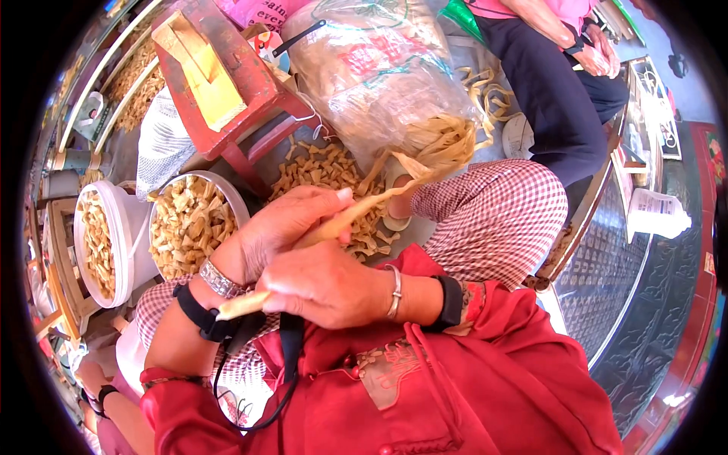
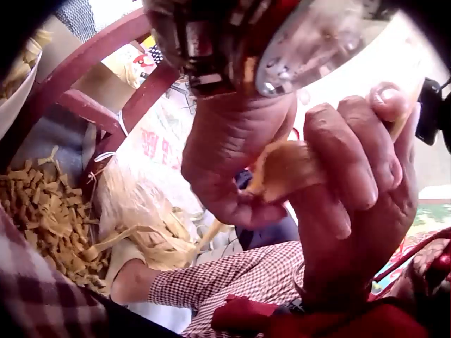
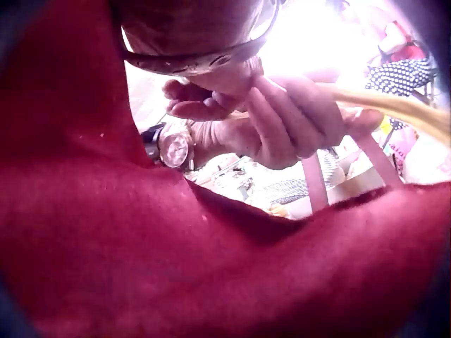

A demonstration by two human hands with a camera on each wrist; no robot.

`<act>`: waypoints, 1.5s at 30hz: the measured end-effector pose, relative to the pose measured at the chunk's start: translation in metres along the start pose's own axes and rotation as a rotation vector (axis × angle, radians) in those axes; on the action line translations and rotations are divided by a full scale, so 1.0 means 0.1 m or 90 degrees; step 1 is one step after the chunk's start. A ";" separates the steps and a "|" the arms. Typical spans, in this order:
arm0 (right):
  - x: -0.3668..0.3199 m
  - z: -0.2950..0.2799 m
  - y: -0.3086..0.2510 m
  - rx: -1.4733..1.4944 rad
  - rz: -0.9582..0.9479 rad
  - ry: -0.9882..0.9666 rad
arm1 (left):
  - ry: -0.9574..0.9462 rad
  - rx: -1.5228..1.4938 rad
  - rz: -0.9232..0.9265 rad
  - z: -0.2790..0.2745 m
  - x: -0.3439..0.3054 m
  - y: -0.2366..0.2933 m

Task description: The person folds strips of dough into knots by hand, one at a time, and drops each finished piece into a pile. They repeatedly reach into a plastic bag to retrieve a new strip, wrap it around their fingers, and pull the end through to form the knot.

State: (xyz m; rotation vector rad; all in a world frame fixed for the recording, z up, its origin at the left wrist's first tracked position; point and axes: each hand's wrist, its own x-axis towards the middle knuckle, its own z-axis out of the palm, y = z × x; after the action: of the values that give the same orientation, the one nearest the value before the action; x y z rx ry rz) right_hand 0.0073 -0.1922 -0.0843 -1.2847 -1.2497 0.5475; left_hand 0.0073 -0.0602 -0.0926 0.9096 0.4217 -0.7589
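A long pale-yellow dried strip [image 1: 371, 203] runs from a bundle of strips in a plastic bag back through both hands. My left hand [image 1: 284, 220], with a watch on the wrist, grips it with the thumb lying along its top. Just below and nearer the body, my right hand [image 1: 326, 280] holds the strip's near part in curled fingers, and the tail end [image 1: 244, 305] sticks out to the left. In the left wrist view, a broad folded part [image 2: 287, 169] of the strip shows between the two hands.
Two white buckets [image 1: 236, 199] of short knotted pieces stand at left. More pieces [image 1: 322, 168] are heaped on the floor, beside a red wooden stool [image 1: 262, 91] bearing a yellow block. The clear plastic bag [image 1: 371, 68] stands ahead. Another person [image 1: 542, 83] sits at upper right.
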 end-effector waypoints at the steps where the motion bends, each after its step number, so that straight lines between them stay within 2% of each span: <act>1: 0.01 0.04 -0.01 -0.006 -0.018 0.014 | 0.000 0.036 -0.010 -0.07 0.02 0.00; 3: 0.03 0.03 -0.04 -0.006 -0.019 0.062 | 0.016 0.081 -0.038 -0.06 -0.01 0.06; 5: 0.02 -0.08 -0.08 0.003 0.013 0.128 | 0.090 0.053 0.056 0.01 -0.09 0.14; 6: 0.04 -0.17 -0.04 -0.041 -0.014 0.197 | 0.127 0.037 0.103 0.03 -0.11 0.15; 8: 0.04 -0.28 -0.12 0.019 0.186 0.349 | 0.089 0.193 0.293 -0.12 -0.10 0.13; 10: 0.12 -0.43 -0.01 -0.148 0.075 0.393 | 0.138 0.294 0.333 0.15 -0.26 0.30; 11: 0.15 -0.52 0.06 -0.247 0.018 0.402 | 0.163 0.359 0.399 0.19 -0.24 0.30; 14: 0.27 -0.56 0.08 -0.050 0.162 0.452 | 0.300 0.610 0.502 0.30 -0.41 0.37; 15: 0.33 -0.57 0.06 -0.017 0.169 0.484 | 0.331 0.683 0.552 0.32 -0.45 0.42; 18: 0.44 -0.70 -0.08 -0.036 0.157 0.375 | 0.474 0.895 0.734 0.31 -0.54 0.48; 20: 0.51 -0.79 -0.06 -0.022 0.173 0.292 | 0.515 0.945 0.779 0.29 -0.55 0.48; 22: 0.57 -0.91 -0.14 -0.026 0.214 0.193 | 0.517 0.941 0.926 0.24 -0.48 0.52; 23: 0.58 -0.99 -0.15 -0.061 0.240 0.122 | 0.524 0.944 0.868 0.27 -0.52 0.50; 24: 0.60 -1.03 -0.13 -0.064 0.222 0.095 | 0.516 0.986 0.899 0.27 -0.53 0.53; 26: 0.62 -1.08 -0.06 -0.070 0.193 0.043 | 0.450 0.961 0.857 0.23 -0.53 0.54; 27: 0.64 -1.09 -0.03 -0.050 0.197 0.036 | 0.451 0.895 0.797 0.21 -0.56 0.54; 29: 0.70 -1.10 -0.02 -0.119 0.113 0.074 | 0.452 0.762 0.681 0.17 -0.61 0.55; 30: 0.74 -1.10 -0.01 -0.152 0.070 0.093 | 0.380 0.591 0.697 0.15 -0.61 0.57; 32: 0.90 -1.18 -0.08 -0.154 0.001 0.042 | 0.229 0.247 0.702 0.10 -0.55 0.64; 33: 0.97 -1.21 -0.12 -0.162 -0.005 0.025 | 0.163 0.144 0.686 0.09 -0.56 0.67; 34: 1.02 -1.25 -0.14 -0.170 -0.010 0.008 | 0.077 0.071 0.712 0.07 -0.54 0.70; 36: 1.11 -1.28 -0.19 -0.133 0.102 -0.020 | 0.052 0.027 0.677 0.08 -0.61 0.74; 37: 1.15 -1.31 -0.14 -0.155 0.063 -0.035 | 0.004 0.038 0.681 0.00 -0.60 0.74; 38: 1.18 -1.33 -0.08 -0.176 0.023 -0.050 | 0.079 0.095 0.695 -0.01 -0.61 0.73; 40: 1.18 -1.31 0.05 -0.168 0.031 -0.015 | 0.230 0.213 0.712 0.04 -0.65 0.73; 41: 1.17 -1.30 0.12 -0.164 0.036 0.004 | 0.367 0.305 0.738 0.13 -0.61 0.73; 43: 1.31 -1.23 0.28 -0.075 -0.066 -0.026 | 0.453 0.623 0.809 0.03 -0.59 0.79; 44: 1.29 -1.27 0.24 -0.042 0.006 -0.053 | 0.489 0.788 0.832 -0.02 -0.58 0.81; 45: 1.30 -1.26 0.13 -0.011 0.079 -0.075 | 0.487 0.650 0.807 -0.01 -0.52 0.75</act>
State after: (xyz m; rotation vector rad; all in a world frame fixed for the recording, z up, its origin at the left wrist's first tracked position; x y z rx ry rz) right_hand 0.1649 -0.1258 -0.0231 -1.3673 -1.2792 0.7108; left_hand 0.0280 -0.0093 -0.0198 2.1094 -0.0014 0.6925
